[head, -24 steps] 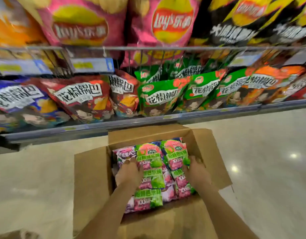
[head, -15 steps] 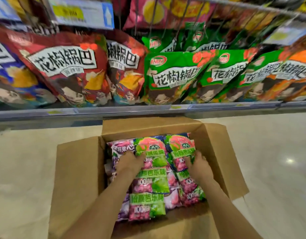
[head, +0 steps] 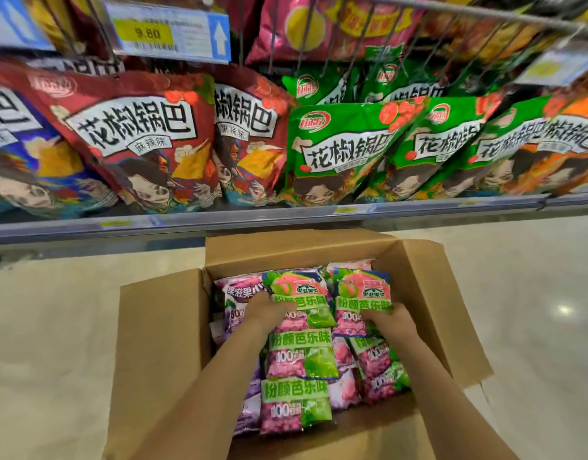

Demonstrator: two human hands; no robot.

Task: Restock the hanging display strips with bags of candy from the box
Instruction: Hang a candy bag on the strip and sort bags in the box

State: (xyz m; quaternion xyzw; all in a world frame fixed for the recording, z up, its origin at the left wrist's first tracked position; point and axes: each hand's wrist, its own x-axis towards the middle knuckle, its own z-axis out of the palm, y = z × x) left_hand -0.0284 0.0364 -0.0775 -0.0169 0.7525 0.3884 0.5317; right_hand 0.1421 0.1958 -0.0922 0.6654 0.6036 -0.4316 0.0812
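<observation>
- Two bare forearms reach forward from the bottom edge into an open cardboard box (head: 159, 343) that sits on a pale, glossy floor (head: 53, 327).
- The box flaps are folded outward on the left, right and far sides.
- Inside the box lie bags of candy (head: 300, 360), pink and green with white lettering, overlapping in rows from near to far; purple bags (head: 239, 293) lie along the left side.
- The left hand (head: 266, 308) rests on the left edge of the far green bag (head: 299, 290) in the middle row, fingers curled down onto it; whether they pinch it cannot be told.
- The right hand (head: 390, 318) sits on the far bag of the right-hand row (head: 364, 293), fingers curled over its lower right edge and seeming to grip it.
- Just beyond the box runs a grey shelf edge (head: 286, 217) with small yellow labels.
- Above it, large snack bags lean in a row: blue (head: 23, 161) at far left, red (head: 136, 141) beside it, green (head: 342, 151) in the middle, orange (head: 571, 141) at far right.
- Farthest up, a price tag (head: 168, 33) reading 9.80 hangs on a wire rack, with pink chip bags (head: 305, 24) behind.
</observation>
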